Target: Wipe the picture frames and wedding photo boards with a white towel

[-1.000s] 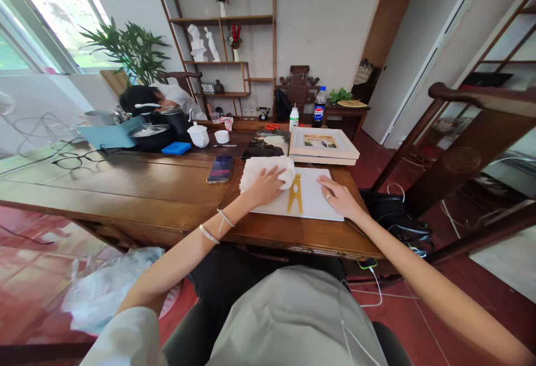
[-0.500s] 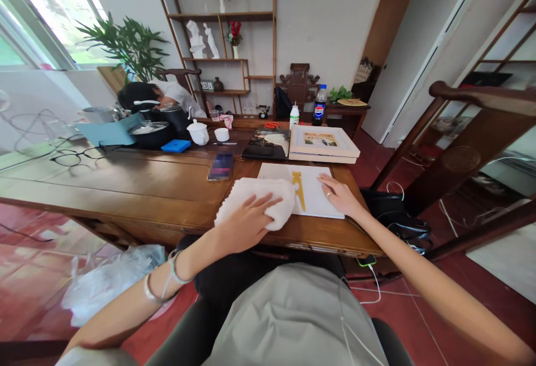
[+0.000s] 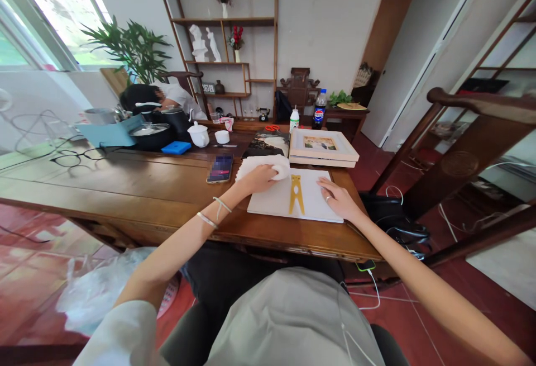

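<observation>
- Dark wood fills the scene: a long table in a room with shelves on the far wall, and the hands are at its near right end.
- The left hand lies on a folded white cloth, fingers curled down onto it. From this angle it is hard to say whether they clutch or only press, but they look closed on a bunched fold.
- The cloth sits at the far left corner of a white board, overlapping its edge.
- The right hand rests flat on the board's right edge, fingers spread and holding nothing.
- A yellow peg-shaped piece lies on the board between the two hands. Its long axis runs near to far with the forked end nearer, and it lies just right of the cloth, a little closer to the left hand.
- A phone lies left of the cloth, and a framed picture lies beyond the board.
</observation>
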Demonstrator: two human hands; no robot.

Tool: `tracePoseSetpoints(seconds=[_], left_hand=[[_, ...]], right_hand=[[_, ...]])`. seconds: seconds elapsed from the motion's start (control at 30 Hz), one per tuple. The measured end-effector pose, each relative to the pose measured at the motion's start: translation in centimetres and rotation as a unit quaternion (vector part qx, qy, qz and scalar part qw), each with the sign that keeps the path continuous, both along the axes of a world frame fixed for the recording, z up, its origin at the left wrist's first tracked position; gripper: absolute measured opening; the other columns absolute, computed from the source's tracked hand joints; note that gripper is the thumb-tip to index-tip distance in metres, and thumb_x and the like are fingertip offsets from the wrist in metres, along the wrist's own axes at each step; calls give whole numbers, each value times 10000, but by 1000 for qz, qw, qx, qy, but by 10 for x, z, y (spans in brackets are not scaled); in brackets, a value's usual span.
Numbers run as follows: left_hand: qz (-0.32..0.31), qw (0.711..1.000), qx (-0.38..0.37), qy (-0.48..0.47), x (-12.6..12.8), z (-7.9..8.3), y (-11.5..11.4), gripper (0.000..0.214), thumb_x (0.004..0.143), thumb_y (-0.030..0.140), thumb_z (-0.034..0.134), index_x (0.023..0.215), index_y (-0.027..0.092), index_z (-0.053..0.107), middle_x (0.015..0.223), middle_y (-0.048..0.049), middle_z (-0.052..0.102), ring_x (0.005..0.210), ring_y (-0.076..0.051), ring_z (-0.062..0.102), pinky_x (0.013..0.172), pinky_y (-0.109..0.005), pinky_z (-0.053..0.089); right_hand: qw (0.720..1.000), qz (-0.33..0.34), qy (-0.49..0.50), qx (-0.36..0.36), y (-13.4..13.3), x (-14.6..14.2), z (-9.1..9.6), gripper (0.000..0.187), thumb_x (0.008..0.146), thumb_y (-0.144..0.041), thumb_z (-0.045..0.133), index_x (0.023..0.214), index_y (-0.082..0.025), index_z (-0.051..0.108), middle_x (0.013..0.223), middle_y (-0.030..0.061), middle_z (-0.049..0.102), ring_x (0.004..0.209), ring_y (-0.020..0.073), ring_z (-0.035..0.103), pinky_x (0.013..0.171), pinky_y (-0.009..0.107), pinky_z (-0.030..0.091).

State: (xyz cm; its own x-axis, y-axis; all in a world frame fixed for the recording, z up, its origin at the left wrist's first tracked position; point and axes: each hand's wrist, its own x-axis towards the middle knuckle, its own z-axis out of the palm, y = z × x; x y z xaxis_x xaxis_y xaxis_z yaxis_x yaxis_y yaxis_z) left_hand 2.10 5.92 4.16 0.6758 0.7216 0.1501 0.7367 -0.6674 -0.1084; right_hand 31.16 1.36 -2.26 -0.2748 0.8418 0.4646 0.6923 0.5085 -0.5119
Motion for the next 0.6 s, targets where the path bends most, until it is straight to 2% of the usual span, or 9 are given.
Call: tracePoseSetpoints(seconds=[0.1, 0.2, 0.33, 0.4, 0.5, 0.6], left_hand=[[3, 1000, 7, 22, 2, 1, -21, 213, 838, 118, 431, 910, 110, 632, 1036, -152, 646, 985, -257, 606, 881, -379, 469], [-17, 999, 5, 37, 0, 2, -59, 212, 841, 128, 450, 942, 111, 636, 1106, -165, 630, 1065, -261, 583, 932, -382, 447], [-61, 996, 5, 60, -4, 10, -117, 231, 829, 108, 464, 966, 134, 649, 1300, -154, 540, 1253, -270, 459, 1034, -401, 374], [-77, 995, -2, 70, -7, 16, -134, 233, 830, 104, 461, 955, 145, 654, 1342, -134, 513, 1275, -261, 439, 1046, -388, 364], [-73, 994, -21, 73, -11, 23, -134, 215, 840, 117, 454, 911, 151, 655, 1245, -123, 586, 1187, -237, 525, 994, -347, 411], [-52, 997, -28, 58, -10, 22, -105, 205, 855, 153, 449, 910, 149, 647, 1112, -114, 642, 1055, -228, 596, 916, -335, 454]], right_hand=[[1000, -4, 6, -5, -1, -1, 1, 377, 842, -223, 466, 1175, -217, 643, 1330, 50, 547, 1292, 229, 432, 1124, 442, 292], [1000, -6, 8, -11, -2, -3, 3, 373, 838, -229, 471, 1164, -203, 650, 1324, 60, 552, 1293, 238, 430, 1127, 444, 286], [1000, -6, 4, -9, -3, -3, 3, 374, 845, -223, 458, 1167, -214, 647, 1324, 48, 553, 1295, 231, 427, 1127, 447, 288], [1000, -7, 3, -7, -2, -3, 2, 376, 845, -220, 457, 1173, -219, 643, 1329, 45, 548, 1294, 228, 429, 1124, 448, 292], [1000, -7, 8, -6, -2, -3, 2, 374, 838, -212, 470, 1168, -235, 644, 1321, 31, 557, 1292, 221, 432, 1124, 442, 295], [1000, -8, 11, -4, -2, -3, 2, 370, 836, -208, 470, 1157, -236, 651, 1308, 29, 569, 1290, 221, 436, 1122, 440, 299]])
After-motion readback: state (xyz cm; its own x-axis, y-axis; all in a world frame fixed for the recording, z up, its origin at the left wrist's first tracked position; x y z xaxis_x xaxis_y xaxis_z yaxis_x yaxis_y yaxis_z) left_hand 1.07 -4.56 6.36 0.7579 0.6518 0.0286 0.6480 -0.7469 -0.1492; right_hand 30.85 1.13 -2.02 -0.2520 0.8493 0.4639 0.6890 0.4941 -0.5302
